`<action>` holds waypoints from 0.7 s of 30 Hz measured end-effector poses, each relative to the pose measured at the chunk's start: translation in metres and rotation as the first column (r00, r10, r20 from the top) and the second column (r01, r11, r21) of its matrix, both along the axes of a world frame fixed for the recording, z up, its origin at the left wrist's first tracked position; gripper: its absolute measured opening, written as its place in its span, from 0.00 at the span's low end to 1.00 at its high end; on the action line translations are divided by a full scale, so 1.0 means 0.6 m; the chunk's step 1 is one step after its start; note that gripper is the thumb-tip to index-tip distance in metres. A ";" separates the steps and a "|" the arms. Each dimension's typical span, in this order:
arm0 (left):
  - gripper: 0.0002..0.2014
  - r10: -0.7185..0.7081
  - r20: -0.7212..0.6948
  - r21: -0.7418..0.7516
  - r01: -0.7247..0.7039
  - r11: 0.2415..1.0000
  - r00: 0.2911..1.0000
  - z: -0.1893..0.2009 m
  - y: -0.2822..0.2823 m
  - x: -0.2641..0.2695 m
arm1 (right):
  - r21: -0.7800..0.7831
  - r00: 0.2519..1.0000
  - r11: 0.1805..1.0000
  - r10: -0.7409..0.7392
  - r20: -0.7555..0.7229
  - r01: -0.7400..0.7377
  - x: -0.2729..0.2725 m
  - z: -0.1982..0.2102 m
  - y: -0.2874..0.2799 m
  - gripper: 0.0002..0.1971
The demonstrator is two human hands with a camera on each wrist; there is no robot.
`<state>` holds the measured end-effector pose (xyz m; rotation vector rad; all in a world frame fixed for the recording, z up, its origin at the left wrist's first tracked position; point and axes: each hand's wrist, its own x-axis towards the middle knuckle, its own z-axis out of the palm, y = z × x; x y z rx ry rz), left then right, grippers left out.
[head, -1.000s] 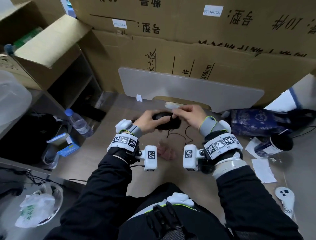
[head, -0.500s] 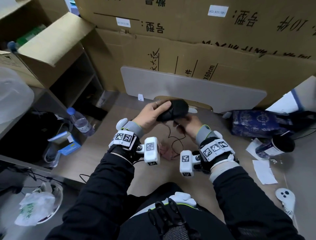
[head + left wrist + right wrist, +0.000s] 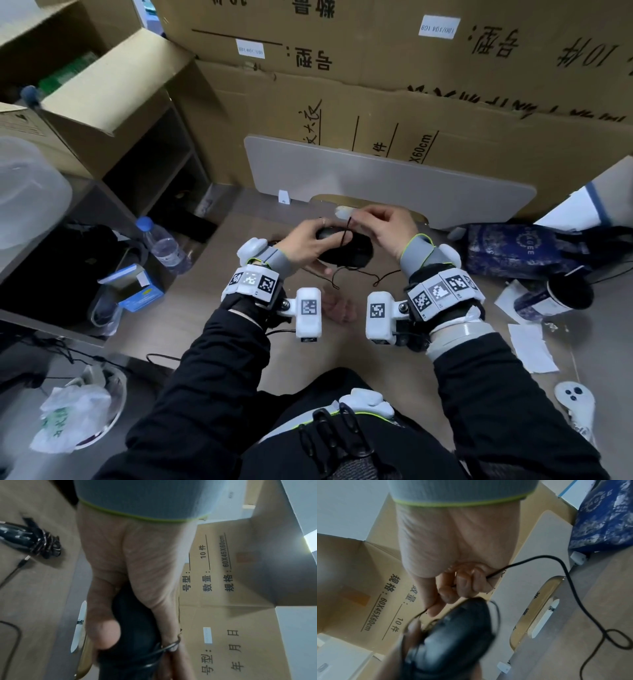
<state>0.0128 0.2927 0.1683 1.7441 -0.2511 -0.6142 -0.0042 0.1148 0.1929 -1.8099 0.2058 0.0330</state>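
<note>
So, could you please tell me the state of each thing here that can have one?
black mouse, gripped in the left hand, cable partly wound round it
cable, pinched by the right hand, loose end trailing on the desk
left hand, grips the mouse
right hand, pinches the cable
water bottle, standing, cap on
cardboard box, flap open

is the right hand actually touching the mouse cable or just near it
Touching. The right wrist view shows the right hand pinching the black cable between curled fingers; the left hand grips the mouse.
</note>
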 end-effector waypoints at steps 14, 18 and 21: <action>0.12 0.325 -0.164 -0.268 -0.359 0.894 0.931 0.030 0.001 0.008 | -0.048 0.928 0.967 0.224 -0.299 -0.249 -0.047 -0.036 0.031 0.07; 0.20 0.366 0.094 0.025 -0.370 0.929 0.926 0.016 0.013 0.019 | -0.010 0.917 0.955 0.281 -0.282 -0.296 -0.046 -0.010 0.027 0.09; 0.20 0.284 0.150 0.120 -0.303 0.945 0.947 0.014 0.015 0.019 | -0.104 0.902 0.922 0.335 -0.274 -0.374 -0.043 0.014 0.020 0.11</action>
